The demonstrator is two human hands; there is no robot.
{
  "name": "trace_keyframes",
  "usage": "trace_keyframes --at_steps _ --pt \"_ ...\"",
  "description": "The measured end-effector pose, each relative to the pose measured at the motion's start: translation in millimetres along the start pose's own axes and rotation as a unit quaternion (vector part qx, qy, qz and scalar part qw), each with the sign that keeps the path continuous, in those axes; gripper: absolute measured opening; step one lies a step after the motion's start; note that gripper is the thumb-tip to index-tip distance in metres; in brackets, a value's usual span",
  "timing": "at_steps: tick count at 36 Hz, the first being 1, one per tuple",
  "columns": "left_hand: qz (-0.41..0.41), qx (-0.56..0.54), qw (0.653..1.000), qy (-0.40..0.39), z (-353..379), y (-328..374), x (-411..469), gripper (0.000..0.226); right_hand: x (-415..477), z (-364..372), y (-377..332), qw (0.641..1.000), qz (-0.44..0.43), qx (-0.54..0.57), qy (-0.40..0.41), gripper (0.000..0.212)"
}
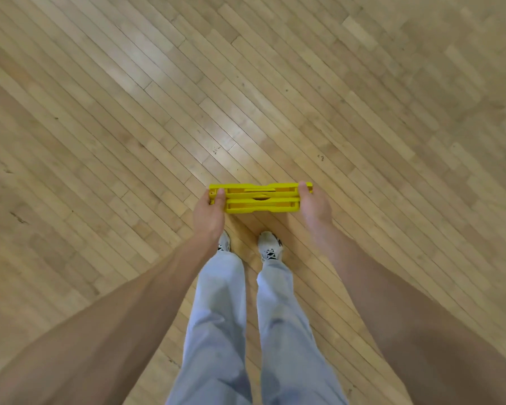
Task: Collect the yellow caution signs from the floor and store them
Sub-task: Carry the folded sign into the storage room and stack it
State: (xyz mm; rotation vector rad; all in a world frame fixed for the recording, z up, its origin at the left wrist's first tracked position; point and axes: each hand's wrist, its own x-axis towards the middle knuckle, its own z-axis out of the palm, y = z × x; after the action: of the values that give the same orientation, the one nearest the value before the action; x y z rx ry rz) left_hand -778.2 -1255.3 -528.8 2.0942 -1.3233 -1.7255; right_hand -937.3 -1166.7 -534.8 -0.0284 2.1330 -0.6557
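Note:
A folded yellow caution sign (260, 198) is seen from straight above, its top edge toward the camera, held upright in front of my feet. My left hand (209, 211) grips its left end, thumb over the top edge. My right hand (314, 204) grips the right end the same way. The sign's two panels look pressed together. Its lower part and whether it touches the floor are hidden from this angle.
Light wooden plank floor (246, 97) runs in every direction around me. My legs in pale trousers and white shoes (270, 247) stand just behind the sign. No other signs, furniture or walls are in view.

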Motion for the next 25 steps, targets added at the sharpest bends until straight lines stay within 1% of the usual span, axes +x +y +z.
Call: trace_keyframes --at_steps 3,6,8,12,16,18,22,25 --pt "-0.064 -0.055 0.996 0.011 -9 3 -13 0.044 -9 -3 -6 0.999 -0.019 -0.035 -0.02 0.051" --pt "-0.083 -0.097 0.991 0.028 -21 4 -28 0.042 -24 -7 -17 0.996 -0.044 -0.066 -0.052 0.05" --pt "-0.083 -0.117 0.989 0.039 -30 8 -39 0.039 -36 -11 -28 0.992 -0.063 -0.087 -0.073 0.048" --pt "-0.08 -0.147 0.983 0.079 -56 14 -72 0.041 -68 -13 -49 0.979 -0.115 -0.134 -0.104 0.046" --pt "-0.076 -0.174 0.973 0.128 -88 9 -110 0.038 -111 -1 -63 0.968 -0.165 -0.141 -0.123 0.044" --pt "-0.079 -0.2 0.964 0.154 -105 1 -130 0.035 -135 6 -68 0.963 -0.174 -0.145 -0.146 0.045" --pt "-0.066 -0.251 0.945 0.2 -142 -15 -167 0.032 -180 22 -74 0.941 -0.21 -0.184 -0.189 0.047" --pt "-0.059 -0.281 0.928 0.236 -168 -32 -199 0.031 -217 35 -73 0.922 -0.243 -0.206 -0.22 0.042"
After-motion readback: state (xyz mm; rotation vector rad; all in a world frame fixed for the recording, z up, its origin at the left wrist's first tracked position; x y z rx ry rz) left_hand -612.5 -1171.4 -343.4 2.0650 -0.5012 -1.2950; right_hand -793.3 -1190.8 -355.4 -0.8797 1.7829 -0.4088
